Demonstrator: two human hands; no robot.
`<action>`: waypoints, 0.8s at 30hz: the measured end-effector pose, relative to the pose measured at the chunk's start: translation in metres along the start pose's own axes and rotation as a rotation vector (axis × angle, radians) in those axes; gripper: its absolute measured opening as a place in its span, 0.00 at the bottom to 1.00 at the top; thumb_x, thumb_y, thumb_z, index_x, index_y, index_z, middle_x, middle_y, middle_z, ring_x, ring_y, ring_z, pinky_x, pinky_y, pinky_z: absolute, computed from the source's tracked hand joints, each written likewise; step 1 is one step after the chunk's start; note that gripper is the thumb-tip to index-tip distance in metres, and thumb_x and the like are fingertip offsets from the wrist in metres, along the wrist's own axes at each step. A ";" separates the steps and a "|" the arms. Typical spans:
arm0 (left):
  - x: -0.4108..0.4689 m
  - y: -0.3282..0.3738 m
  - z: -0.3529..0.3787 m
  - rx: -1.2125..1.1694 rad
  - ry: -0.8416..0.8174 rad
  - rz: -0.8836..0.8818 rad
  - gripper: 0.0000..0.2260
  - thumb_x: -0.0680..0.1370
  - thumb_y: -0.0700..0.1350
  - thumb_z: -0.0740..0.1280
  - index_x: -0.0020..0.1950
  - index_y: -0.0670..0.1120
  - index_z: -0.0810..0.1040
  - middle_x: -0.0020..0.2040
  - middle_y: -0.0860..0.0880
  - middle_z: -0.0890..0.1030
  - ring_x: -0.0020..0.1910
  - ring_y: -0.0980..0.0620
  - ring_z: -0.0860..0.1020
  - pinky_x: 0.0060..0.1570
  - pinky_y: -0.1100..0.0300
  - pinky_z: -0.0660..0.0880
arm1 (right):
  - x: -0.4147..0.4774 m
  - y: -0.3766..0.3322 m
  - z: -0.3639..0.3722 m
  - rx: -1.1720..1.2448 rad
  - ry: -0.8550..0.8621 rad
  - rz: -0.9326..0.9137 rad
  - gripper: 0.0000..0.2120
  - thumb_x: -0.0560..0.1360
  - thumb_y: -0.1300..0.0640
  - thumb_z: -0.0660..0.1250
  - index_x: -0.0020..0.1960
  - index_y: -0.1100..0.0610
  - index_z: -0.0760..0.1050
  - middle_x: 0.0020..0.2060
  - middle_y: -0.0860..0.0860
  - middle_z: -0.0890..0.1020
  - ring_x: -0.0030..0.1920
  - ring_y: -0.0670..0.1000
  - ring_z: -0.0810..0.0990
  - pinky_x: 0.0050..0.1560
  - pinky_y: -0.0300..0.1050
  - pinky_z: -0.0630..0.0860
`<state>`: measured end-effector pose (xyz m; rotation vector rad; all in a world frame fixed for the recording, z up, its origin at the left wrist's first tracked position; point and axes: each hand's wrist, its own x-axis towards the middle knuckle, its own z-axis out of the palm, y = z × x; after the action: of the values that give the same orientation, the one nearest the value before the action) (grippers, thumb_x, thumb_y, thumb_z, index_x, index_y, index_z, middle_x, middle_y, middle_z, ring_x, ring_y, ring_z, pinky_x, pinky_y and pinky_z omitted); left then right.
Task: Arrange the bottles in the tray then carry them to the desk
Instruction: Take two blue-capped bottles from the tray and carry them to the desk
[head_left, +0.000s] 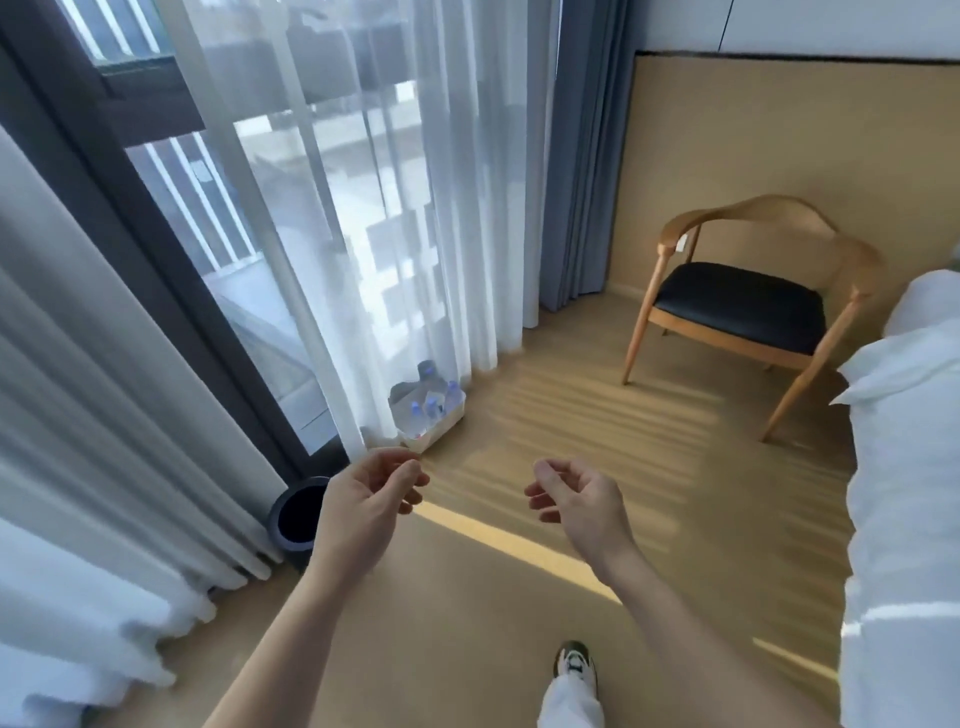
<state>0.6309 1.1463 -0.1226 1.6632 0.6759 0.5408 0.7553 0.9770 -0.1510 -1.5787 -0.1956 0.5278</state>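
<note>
While my left hand (371, 501) and right hand (579, 499) hang empty, fingers loosely curled, the tray (441, 431) sits far off on the floor. Bottles (434, 402) already stand inside; lifting and carrying remain.

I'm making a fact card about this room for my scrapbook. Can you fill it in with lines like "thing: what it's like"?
place: room with wooden floor
bottles: clear, blue caps, in the tray
tray: white, on the floor by the sheer curtain
left hand: empty, fingers loosely curled
right hand: empty, fingers loosely curled
chair: wooden, black seat, by the wall
bin: dark, round, near the window
bed: white bedding at right
desk: not in view
</note>
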 end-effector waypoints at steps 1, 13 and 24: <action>0.022 -0.001 0.003 0.007 0.005 0.001 0.06 0.76 0.39 0.66 0.44 0.47 0.81 0.35 0.49 0.84 0.30 0.56 0.79 0.32 0.65 0.77 | 0.024 0.000 0.005 -0.003 -0.011 0.009 0.04 0.76 0.57 0.66 0.42 0.56 0.77 0.32 0.52 0.82 0.30 0.46 0.79 0.33 0.39 0.75; 0.284 -0.011 0.070 0.042 0.172 -0.114 0.04 0.76 0.43 0.66 0.47 0.49 0.81 0.37 0.50 0.85 0.32 0.55 0.80 0.39 0.58 0.79 | 0.324 -0.037 0.031 -0.075 -0.182 0.059 0.04 0.74 0.54 0.66 0.41 0.52 0.78 0.30 0.47 0.82 0.30 0.44 0.80 0.33 0.38 0.76; 0.513 -0.069 0.078 0.049 0.250 -0.305 0.05 0.75 0.42 0.66 0.43 0.50 0.81 0.33 0.51 0.84 0.29 0.59 0.79 0.30 0.66 0.75 | 0.545 -0.047 0.073 -0.247 -0.210 0.188 0.03 0.74 0.57 0.66 0.45 0.55 0.78 0.31 0.49 0.83 0.30 0.44 0.79 0.35 0.40 0.76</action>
<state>1.0444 1.4540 -0.2114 1.5128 1.1129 0.5183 1.2090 1.2830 -0.2199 -1.7910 -0.2812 0.8436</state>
